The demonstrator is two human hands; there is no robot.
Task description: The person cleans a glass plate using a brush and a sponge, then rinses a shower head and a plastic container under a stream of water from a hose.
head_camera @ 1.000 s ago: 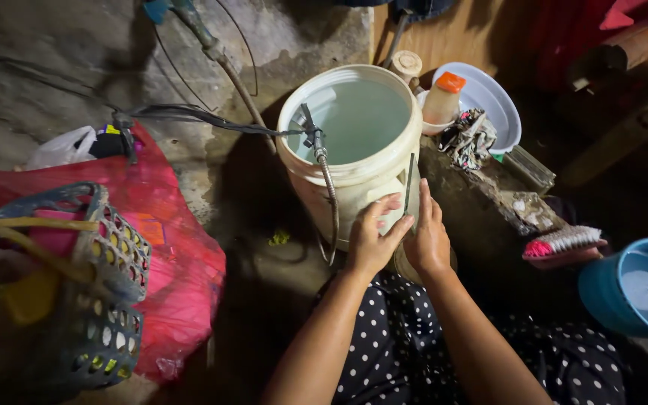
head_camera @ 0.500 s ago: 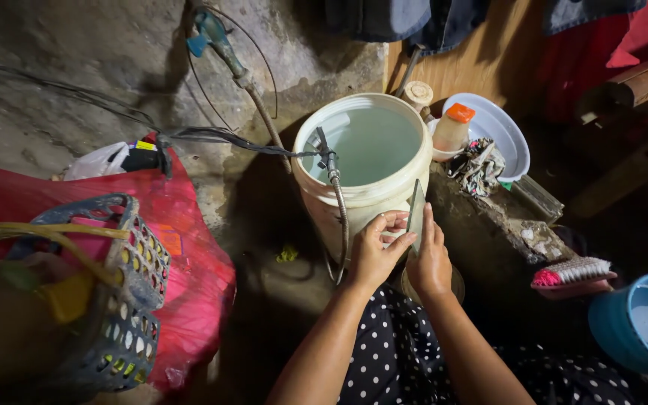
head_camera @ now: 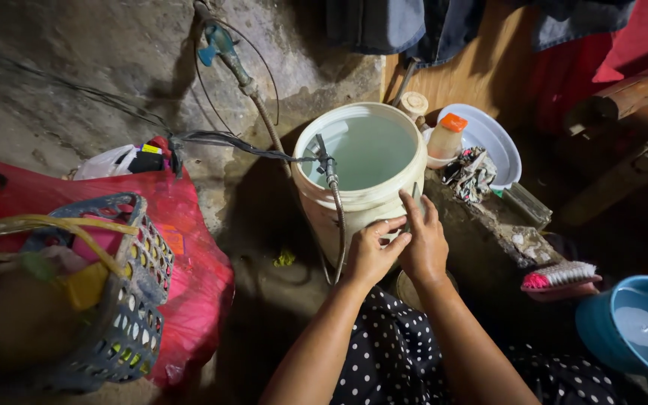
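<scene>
Both hands are joined in front of the cream bucket (head_camera: 361, 169), low against its near wall. The left hand (head_camera: 371, 253) has its fingers curled, thumb and fingertips pinching a small thin flat thing; the right hand (head_camera: 423, 244) presses on the same thing from the other side, its fingers laid nearly flat. What this thing is I cannot tell, because the hands cover it almost fully. It sits between them, touching or just beside the bucket's side.

The bucket is already nearly full of clear water, and a thin hose (head_camera: 337, 214) hangs over its rim and down the outside. So the water looks ready, but the thing in the hands seems dry and outside it.

For packages: a small pale bottle with an orange cap (head_camera: 446, 135) stands behind the bucket, in front of a white basin (head_camera: 500, 139). On the left lies a red plastic sack (head_camera: 181, 255) with a faded orange patch, a grey basket (head_camera: 125, 300) resting on it. A white plastic bag (head_camera: 103, 161) lies beside the wall. A pink brush (head_camera: 562, 275) and a blue dipper (head_camera: 631, 322) are on the right.
</scene>
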